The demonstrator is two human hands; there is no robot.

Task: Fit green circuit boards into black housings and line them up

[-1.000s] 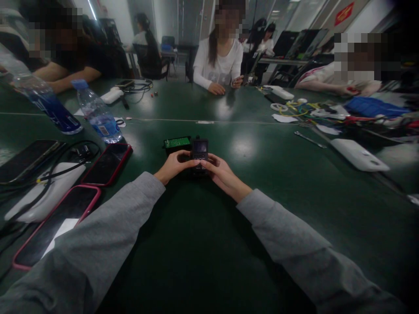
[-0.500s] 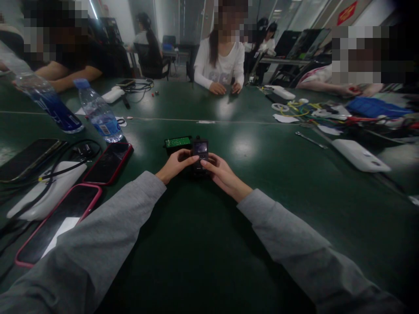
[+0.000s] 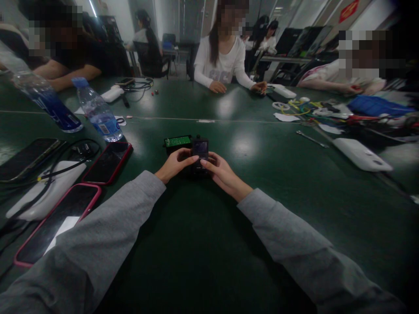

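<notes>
Between my two hands a small black handheld device [image 3: 200, 148] with a little screen stands tilted up over the green table [image 3: 209, 244]. My left hand [image 3: 175, 165] grips its left side, thumb on the front below the screen. From the right, my right hand [image 3: 225, 173] holds the other side, its thumb also on the front face. The fingers behind the device are hidden. Just behind my left hand lies a black case [image 3: 167, 149] with a green circuit board [image 3: 178, 141] showing in it.
At left are phones [image 3: 107, 163], a white power bank [image 3: 62, 174], cables, and two bottles, one a water bottle [image 3: 103, 120]. A wrench [image 3: 312, 138], a white device [image 3: 362, 155] and tangled wires [image 3: 307, 108] lie at right. Several people sit around; one person [image 3: 219, 56] is opposite.
The device's screen has turned from lit to darker. My hands have hardly moved. The person opposite has moved one hand outward, toward the right side of the view.
</notes>
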